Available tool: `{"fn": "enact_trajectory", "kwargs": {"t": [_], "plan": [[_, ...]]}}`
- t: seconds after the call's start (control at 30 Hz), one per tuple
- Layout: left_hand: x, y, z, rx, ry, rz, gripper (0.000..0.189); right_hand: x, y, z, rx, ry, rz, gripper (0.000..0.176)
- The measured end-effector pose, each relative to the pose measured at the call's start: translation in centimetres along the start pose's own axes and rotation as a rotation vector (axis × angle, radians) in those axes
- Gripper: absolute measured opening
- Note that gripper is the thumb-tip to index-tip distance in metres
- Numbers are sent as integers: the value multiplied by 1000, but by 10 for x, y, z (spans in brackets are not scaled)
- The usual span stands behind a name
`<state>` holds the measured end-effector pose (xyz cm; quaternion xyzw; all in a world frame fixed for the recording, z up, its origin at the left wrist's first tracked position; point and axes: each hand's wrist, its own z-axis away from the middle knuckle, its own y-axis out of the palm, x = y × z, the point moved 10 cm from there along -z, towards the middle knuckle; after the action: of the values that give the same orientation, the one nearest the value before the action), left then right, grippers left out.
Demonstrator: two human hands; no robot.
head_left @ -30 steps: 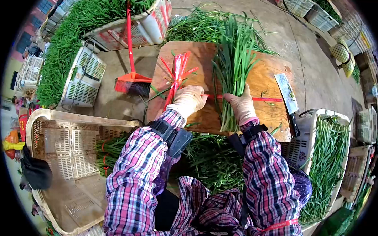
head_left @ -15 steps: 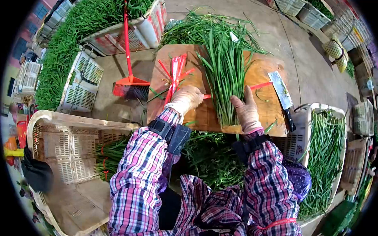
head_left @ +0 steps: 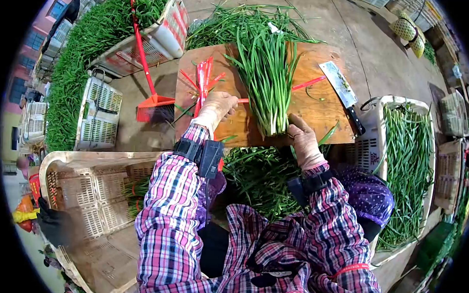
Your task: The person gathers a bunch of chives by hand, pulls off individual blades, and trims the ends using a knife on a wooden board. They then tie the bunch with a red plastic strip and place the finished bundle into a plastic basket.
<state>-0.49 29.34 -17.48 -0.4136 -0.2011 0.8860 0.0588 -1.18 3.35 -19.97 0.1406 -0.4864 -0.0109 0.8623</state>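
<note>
A loose bunch of long green chives (head_left: 268,78) lies on the wooden board (head_left: 310,126), its pale stem ends towards me. A red tie strip (head_left: 309,83) passes under the bunch and shows on both sides. My left hand (head_left: 218,107) is closed on the strip's left end, beside a pile of red strips (head_left: 203,81). At the lower right of the bunch, my right hand (head_left: 304,141) has its thumb and forefinger apart, close to the stem ends. A cleaver (head_left: 340,85) with a black handle lies on the board's right side.
A pale crate (head_left: 97,160) with tied bunches stands at the left. Another crate (head_left: 383,113) full of chives is at the right. Loose greens (head_left: 238,25) lie on the floor behind the board. A red broom (head_left: 154,102) stands to the left.
My right hand has moved from the side of the bunch down to its stem ends. My left hand stays at the strip. The view has shifted slightly.
</note>
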Motion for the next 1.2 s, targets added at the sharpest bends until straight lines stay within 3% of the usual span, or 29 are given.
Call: {"fn": "enact_trajectory", "kwargs": {"t": [0.07,0.1,0.2,0.3,0.43,0.53,0.57,0.63,0.7,0.77,0.9,1.03,1.2], "plan": [[4,0,-3,28,-4,53,20,0,-6,9,-12,-21,-129,47],[7,0,-6,31,-10,49,20,-2,-20,19,-113,-36,-114,48],[7,-1,-3,19,3,43,21,-27,-34,38,-125,50,-140,44],[7,-1,2,19,0,67,23,-57,-12,62,-4,203,-77,26],[14,-2,2,31,-14,118,23,-69,26,72,40,327,-45,28],[-12,-30,9,-250,300,-105,26,-72,45,59,40,360,-119,33],[-12,-31,10,-250,298,-102,26,-73,52,55,56,374,-163,36],[-30,-53,35,-541,478,-195,25,-76,57,47,41,379,-216,38],[-40,-57,50,-566,528,-195,26,-82,63,41,57,407,-270,41],[-29,-36,43,-368,350,-333,32,-88,63,41,52,402,-262,42],[-15,23,46,-81,223,-606,46,-97,60,53,69,425,-235,36],[-10,53,50,45,130,-706,58,-104,55,61,84,452,-246,32],[-7,70,45,66,120,-811,52,-97,50,65,68,454,-279,29]]}}
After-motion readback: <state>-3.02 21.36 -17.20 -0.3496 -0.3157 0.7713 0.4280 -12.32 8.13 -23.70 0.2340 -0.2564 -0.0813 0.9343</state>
